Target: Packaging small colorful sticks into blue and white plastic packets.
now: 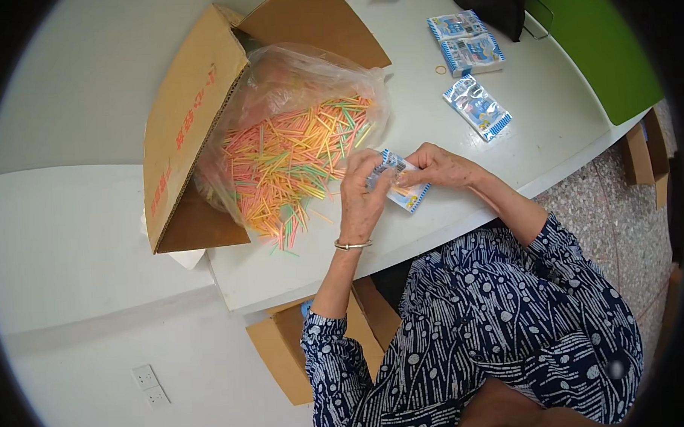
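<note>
Over the table's near side, a small blue-and-white packet [411, 197] is held between my two hands, tilted. My left hand [362, 192], with a bangle at its wrist, pinches the packet's left side near its striped end. My right hand [440, 167] closes on its upper right side, the fingers partly hidden. To the left, a heap of short pink, yellow and green straw-like sticks [295, 166] spills out of a clear plastic bag [277, 69]. Several loose sticks lie on the tabletop below the heap.
An open cardboard box [192, 121] lies on its side around the bag. More blue-and-white packets [478, 107] lie at the back right, near a rubber band [440, 70] and a black bag [493, 5]. Another cardboard box [286, 351] is below the white table [398, 98].
</note>
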A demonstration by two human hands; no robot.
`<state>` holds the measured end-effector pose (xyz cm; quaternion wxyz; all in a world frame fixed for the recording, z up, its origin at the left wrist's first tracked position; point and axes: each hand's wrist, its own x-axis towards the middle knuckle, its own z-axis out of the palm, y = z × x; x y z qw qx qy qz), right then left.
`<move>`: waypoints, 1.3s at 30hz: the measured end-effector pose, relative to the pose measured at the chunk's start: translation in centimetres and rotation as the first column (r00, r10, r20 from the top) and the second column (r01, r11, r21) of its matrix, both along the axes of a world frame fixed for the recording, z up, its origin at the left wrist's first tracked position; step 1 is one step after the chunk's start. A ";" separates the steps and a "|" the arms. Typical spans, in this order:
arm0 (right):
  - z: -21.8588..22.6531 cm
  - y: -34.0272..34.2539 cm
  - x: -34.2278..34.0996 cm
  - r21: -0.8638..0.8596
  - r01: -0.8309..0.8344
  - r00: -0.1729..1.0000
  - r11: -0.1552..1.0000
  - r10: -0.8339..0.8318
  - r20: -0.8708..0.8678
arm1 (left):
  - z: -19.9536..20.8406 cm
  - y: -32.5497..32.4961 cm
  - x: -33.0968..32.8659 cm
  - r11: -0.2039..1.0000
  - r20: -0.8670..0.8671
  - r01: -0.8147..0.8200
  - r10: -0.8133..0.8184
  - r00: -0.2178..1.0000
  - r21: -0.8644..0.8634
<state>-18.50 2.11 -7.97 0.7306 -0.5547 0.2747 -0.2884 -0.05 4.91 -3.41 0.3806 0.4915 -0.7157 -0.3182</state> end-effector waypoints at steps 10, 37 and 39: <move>1.2 0.4 -1.7 -0.253 -0.065 0.940 0.965 -0.026 -0.340 | -0.5 1.6 -0.8 0.967 -0.171 -0.011 0.056 0.984 0.253; -2.9 -3.0 -10.6 -0.901 0.273 0.189 0.338 -0.937 -0.294 | -4.1 -11.5 7.4 0.878 0.809 0.039 0.421 0.409 -0.477; -3.5 -3.2 -10.8 -0.905 0.268 0.182 0.330 -0.940 -0.289 | -3.9 -11.5 7.0 0.890 0.815 0.013 0.412 0.407 -0.456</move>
